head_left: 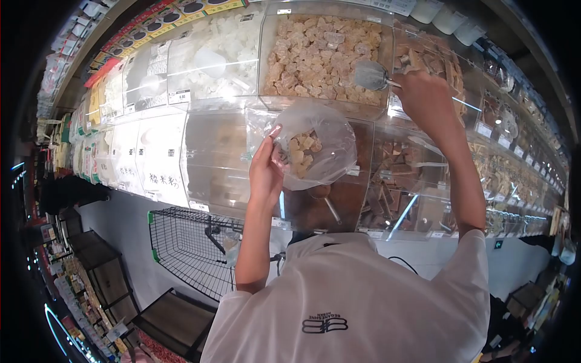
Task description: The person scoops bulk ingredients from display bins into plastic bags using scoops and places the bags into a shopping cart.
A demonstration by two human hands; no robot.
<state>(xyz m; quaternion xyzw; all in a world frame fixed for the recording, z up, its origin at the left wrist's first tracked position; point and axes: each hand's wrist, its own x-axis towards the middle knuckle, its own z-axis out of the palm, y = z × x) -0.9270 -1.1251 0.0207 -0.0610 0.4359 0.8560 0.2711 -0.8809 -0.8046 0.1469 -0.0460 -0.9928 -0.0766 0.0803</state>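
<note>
My left hand point(269, 160) is closed on the rim of a clear plastic bag point(333, 160), which is held open over the lower bins. Several amber sugar lumps point(304, 145) lie inside the bag. At the upper right, my right hand point(426, 100) grips the thin handle of a metal scoop point(370, 75). The scoop's head rests over the right part of a bin filled with amber lumps point(321, 51); what it carries, if anything, cannot be made out.
White lumps point(224, 36) with a pale scoop fill the bin to the left. Brown pieces point(393, 163) lie in the bins on the right. A green-cornered shopping cart point(187, 242) stands below the bins at the lower left, near dark crates point(172, 320).
</note>
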